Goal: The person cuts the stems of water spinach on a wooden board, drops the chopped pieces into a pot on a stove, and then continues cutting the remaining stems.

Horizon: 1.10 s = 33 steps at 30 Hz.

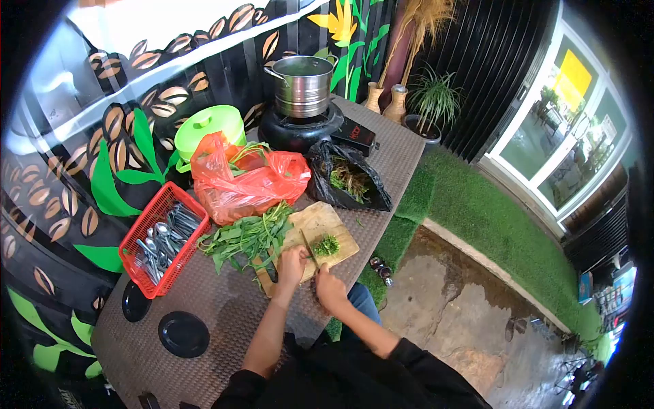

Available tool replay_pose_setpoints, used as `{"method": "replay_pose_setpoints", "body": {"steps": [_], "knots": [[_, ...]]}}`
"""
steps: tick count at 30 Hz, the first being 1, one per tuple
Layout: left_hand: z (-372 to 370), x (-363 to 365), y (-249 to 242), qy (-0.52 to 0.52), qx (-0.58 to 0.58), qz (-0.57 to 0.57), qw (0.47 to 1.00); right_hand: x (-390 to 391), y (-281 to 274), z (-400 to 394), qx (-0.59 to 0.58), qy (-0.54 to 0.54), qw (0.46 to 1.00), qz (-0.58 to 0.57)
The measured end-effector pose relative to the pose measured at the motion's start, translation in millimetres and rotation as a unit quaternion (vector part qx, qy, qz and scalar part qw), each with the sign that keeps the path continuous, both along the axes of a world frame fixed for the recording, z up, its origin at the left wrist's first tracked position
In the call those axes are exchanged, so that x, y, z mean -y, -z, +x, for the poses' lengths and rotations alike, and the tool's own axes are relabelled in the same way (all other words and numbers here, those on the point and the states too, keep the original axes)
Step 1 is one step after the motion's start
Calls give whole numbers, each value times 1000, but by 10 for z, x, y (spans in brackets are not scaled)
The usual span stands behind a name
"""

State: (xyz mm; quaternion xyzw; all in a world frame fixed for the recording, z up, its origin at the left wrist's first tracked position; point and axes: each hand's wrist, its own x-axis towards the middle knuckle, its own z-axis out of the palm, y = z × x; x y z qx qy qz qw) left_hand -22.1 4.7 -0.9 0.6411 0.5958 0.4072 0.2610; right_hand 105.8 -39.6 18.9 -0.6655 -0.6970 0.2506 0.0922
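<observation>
Red capital lettering is borne by the black side box of the portable gas stove, too small to be spelled out with certainty, while no words can be made out on the yellow sheet or the small white notice seen on the glass door.

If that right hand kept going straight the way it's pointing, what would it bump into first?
Probably the left hand, just ahead of the right hand by the cutting board. The right hand's knife looks close to it too, though depth is hard to judge from one view.
</observation>
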Motion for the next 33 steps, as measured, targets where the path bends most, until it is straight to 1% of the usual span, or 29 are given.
{"method": "replay_pose_setpoints", "body": {"steps": [1, 3, 4, 6, 7, 9, 10, 11, 13, 14, 17, 19, 21, 22, 23, 25, 26, 29, 31, 33], "knots": [[-9, 18, 16, 1, 1, -1, 1000, 19, 12, -23, -3, 6, 1000, -12], [-33, 79, 35, -19, -16, 49, 998, -127, -15, -9, -26, 2, 1000, -13], [-18, 90, 45, -24, -38, 59, 997, -217, -37, 6, -41, -9, 999, 5], [39, 130, 74, -44, -23, 60, 997, -296, -82, 46, -66, -29, 997, 28], [58, 147, 91, -64, -6, 63, 996, -260, -97, 59, -67, -30, 997, 28], [71, 181, 87, -69, -6, 75, 995, -116, -94, 78, -45, -20, 999, -2], [79, 200, 69, -74, -20, 81, 994, -45, -76, 15, -42, 9, 999, -21], [92, 207, 55, -79, -33, 86, 993, -41, -65, -21, -41, 10, 999, -19], [111, 242, 3, -84, -41, 95, 991, -36, -22, -48, -19, -6, 1000, 2], [125, 257, -19, -92, -51, 103, 989, -143, 93, -46, -39, -12, 998, 39], [128, 273, -28, -84, -67, 98, 989, -311, -29, 14, -47, -45, 997, 35], [131, 270, -6, -87, -69, 104, 988, -180, -32, 23, -62, -47, 996, 49], [127, 259, 5, -89, -70, 113, 987, 38, -80, -6, -30, 1, 999, 29], [133, 265, 6, -92, -64, 114, 987, 30, 6, -73, -20, 17, 1000, 0], [147, 278, 17, -95, -56, 113, 987, -21, 91, -90, -19, 16, 1000, 0], [167, 298, -45, -96, -52, 103, 989, -137, 109, -106, -45, 4, 998, 37], [169, 336, -71, -95, -49, 93, 990, -203, 116, -68, -52, -20, 997, 60], [160, 350, 17, -85, -70, 113, 988, -197, -41, 36, -53, -37, 997, 41], [142, 371, -32, -77, -76, 123, 987, -28, -3, 9, -46, -27, 996, 65], [134, 362, -11, -71, -78, 132, 986, 55, 27, -51, -30, -5, 1000, -1]]}}
